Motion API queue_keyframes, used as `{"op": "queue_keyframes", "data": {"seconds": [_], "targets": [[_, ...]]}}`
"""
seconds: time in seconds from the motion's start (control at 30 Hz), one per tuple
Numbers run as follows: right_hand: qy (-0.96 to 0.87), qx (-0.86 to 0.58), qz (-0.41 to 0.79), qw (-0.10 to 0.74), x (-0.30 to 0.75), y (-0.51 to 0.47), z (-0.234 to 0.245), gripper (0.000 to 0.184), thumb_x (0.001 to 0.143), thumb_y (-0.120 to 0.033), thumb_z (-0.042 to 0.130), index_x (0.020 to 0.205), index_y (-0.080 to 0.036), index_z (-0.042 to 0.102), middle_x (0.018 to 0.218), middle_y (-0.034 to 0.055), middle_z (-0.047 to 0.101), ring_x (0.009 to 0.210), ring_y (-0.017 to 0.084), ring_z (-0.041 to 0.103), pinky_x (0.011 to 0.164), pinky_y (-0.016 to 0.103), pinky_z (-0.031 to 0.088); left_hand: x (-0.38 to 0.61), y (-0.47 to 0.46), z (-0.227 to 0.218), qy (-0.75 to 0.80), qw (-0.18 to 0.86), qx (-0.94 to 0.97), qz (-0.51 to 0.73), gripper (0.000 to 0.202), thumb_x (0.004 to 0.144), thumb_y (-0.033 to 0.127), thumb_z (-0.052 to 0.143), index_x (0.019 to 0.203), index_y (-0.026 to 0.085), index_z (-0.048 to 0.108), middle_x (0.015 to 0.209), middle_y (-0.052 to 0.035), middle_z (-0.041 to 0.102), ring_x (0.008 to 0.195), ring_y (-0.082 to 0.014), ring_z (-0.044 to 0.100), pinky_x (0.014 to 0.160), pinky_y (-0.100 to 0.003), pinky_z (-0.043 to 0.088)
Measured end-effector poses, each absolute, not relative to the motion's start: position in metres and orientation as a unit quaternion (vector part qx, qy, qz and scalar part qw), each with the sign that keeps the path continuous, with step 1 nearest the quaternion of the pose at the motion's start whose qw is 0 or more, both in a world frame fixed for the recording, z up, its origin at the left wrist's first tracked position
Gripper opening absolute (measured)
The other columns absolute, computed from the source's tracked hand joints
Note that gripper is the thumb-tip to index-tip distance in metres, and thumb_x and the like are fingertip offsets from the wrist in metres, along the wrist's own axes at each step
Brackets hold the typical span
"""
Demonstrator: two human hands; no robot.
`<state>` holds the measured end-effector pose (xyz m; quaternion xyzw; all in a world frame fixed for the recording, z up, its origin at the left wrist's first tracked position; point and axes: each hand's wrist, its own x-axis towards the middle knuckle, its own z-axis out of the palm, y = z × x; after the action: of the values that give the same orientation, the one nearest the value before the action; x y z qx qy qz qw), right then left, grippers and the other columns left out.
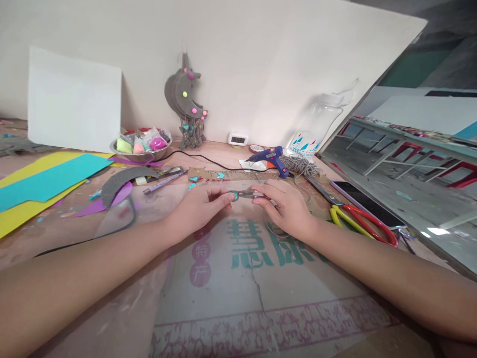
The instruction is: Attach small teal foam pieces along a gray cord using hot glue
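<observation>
My left hand pinches a small teal piece between thumb and fingers above the plastic-covered table. From this piece short grey strands of yarn run across to my right hand, whose thumb and fingertips close on their other end. Small teal cutouts lie just beyond my left hand. A loose bundle of grey yarn lies beyond my right hand, beside a blue hot glue gun.
Scissors with red and yellow handles and a phone lie to the right. A metal bowl of coloured clay, a grey crescent ornament, a clock and a clear jug stand behind. Coloured sheets lie left.
</observation>
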<state>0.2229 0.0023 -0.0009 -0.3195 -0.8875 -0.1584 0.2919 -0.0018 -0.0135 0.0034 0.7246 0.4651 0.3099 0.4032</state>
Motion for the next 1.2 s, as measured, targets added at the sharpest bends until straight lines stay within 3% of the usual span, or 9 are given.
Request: {"op": "queue_keyframes", "data": {"seconds": [0.17,0.67,1.2], "targets": [[-0.884,-0.328,-0.154,0.296,0.2245,0.0043,-0.0032,0.024,0.09,-0.032,0.05,0.102,-0.015,0.062,0.072,0.0043,0.06,0.071,0.017,0.054,0.064,0.029,0.038,-0.0018,-0.0125,0.0041,0.444,0.32,0.761,0.348,0.031,0.091,0.034,0.036,0.07,0.018,0.05,0.066,0.0024,0.051,0.063,-0.0119,0.048,0.058,-0.024,0.035],[-0.891,-0.326,-0.153,0.277,0.2241,0.0045,-0.0019,0.026,0.092,-0.033,0.046,0.103,-0.016,0.062,0.075,0.0049,0.061,0.073,0.017,0.055,0.065,0.029,0.037,-0.0001,-0.0153,0.0043,0.437,0.254,0.794,0.337,0.027,0.091,0.029,0.033,0.067,0.019,0.042,0.067,0.0021,0.048,0.066,-0.0139,0.046,0.061,-0.026,0.034],[-0.896,-0.316,-0.148,0.274,0.2239,0.0053,-0.0021,0.026,0.093,-0.032,0.045,0.101,-0.016,0.062,0.075,0.0053,0.06,0.072,0.017,0.055,0.065,0.029,0.038,-0.0001,-0.0157,0.0052,0.426,0.258,0.798,0.339,0.028,0.091,0.029,0.032,0.066,0.019,0.039,0.065,0.0026,0.045,0.065,-0.0135,0.045,0.061,-0.026,0.033]]}}
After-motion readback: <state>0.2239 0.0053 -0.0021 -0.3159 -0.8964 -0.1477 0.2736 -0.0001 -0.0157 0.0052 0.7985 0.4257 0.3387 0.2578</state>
